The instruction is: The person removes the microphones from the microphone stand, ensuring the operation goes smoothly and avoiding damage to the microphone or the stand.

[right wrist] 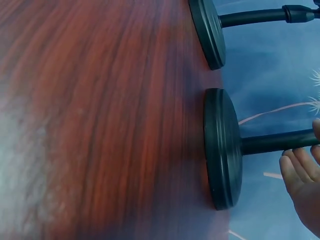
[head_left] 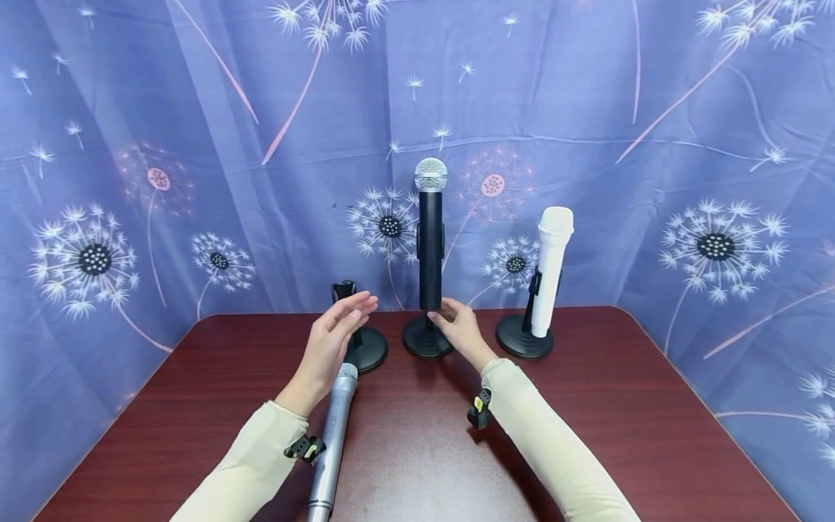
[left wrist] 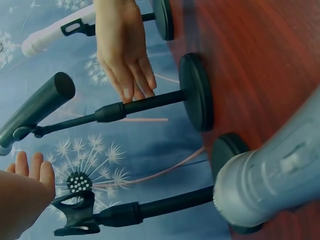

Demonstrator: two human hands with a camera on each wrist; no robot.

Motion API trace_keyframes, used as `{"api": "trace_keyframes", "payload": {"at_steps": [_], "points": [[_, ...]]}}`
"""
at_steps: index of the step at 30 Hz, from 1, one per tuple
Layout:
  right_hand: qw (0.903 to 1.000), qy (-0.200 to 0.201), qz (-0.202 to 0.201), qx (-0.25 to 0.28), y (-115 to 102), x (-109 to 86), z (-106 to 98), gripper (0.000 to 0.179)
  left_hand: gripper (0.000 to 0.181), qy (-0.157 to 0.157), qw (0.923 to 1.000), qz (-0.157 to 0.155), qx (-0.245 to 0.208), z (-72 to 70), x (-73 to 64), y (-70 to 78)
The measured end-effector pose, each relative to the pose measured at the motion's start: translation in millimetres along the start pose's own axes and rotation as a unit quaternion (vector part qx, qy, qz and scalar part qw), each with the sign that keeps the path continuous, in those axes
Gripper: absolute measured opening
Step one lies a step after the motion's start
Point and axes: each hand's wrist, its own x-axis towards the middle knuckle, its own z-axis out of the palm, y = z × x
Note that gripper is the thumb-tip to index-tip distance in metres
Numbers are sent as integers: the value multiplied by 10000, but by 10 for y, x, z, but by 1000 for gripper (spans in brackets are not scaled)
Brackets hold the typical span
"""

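My left hand (head_left: 329, 341), fingers extended and holding nothing, hovers beside the left black stand (head_left: 367, 349). That stand's clip (left wrist: 77, 212) has no microphone in it. Below this hand a silver microphone (head_left: 334, 428) lies lengthwise on the table. The middle stand carries a black microphone (head_left: 430, 246) with a silver mesh head, standing tall. My right hand (head_left: 462, 330) is at this stand's pole (right wrist: 275, 142), just under the microphone's lower end. Its fingers (left wrist: 127, 82) are fairly straight, tips right at the pole.
A white microphone (head_left: 551, 272) leans in its clip on the right-hand stand, whose round base (head_left: 518, 341) sits near the table's back edge. The dark red wooden table (head_left: 620, 406) meets a blue dandelion-patterned curtain (head_left: 293, 239) behind and at both sides.
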Motion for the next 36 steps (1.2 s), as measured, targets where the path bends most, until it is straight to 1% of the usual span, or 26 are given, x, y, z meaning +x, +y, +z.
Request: {"api": "trace_keyframes", "payload": {"at_steps": [3,10,16,21,24,27,31,36], "points": [[10000,-4,12,-44,17,16,28,29,38,-94,9998,-159,20,25,-16,-38],[10000,-36,-49,-78,28,67,68,23,40,-314,9969,-696,173,41,-60,-103],[9997,29,-71,-248,52,96,90,16,41,-395,9944,-950,229,35,-74,-158],[9996,121,-4,-254,72,110,107,15,42,-661,9918,-1033,347,24,-85,-194],[9994,216,-30,-252,78,125,112,15,42,-762,9905,-1081,375,21,-84,-204],[9991,295,-125,-275,75,147,108,12,42,-751,9900,-1141,347,23,-75,-185],[9987,309,-242,-327,56,161,100,11,41,-684,9905,-1143,342,20,-65,-155],[9989,235,-270,-310,43,166,101,19,41,-604,9917,-1105,258,12,-64,-146]]}}
